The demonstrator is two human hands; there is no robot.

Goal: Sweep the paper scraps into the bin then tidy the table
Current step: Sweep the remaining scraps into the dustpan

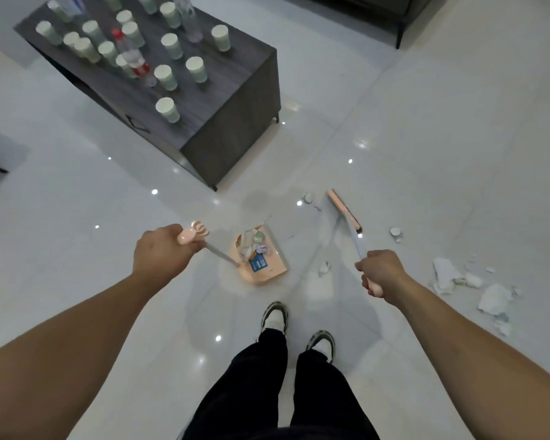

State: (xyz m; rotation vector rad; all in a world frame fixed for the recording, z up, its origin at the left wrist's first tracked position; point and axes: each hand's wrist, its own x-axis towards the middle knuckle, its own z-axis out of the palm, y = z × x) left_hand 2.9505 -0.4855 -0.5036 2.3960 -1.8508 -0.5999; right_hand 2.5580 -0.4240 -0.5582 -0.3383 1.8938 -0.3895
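On the pale floor [426, 128]: left hand [159, 250] gripping the dustpan [261, 255] handle, right hand [378, 271] clenched around the broom [345, 212]. Paper scraps [451, 277] scattered well right of the pan (some already inside). Better to bring the pan nearer, rim flat, then draw short low strokes leftward.

A home living room, most likely: glossy pale floor tiles [426, 122] are reflecting ceiling lights, a low dark wood-grain coffee table [235, 90] is standing on them, and what may be a sofa's corner [394, 7] is showing.
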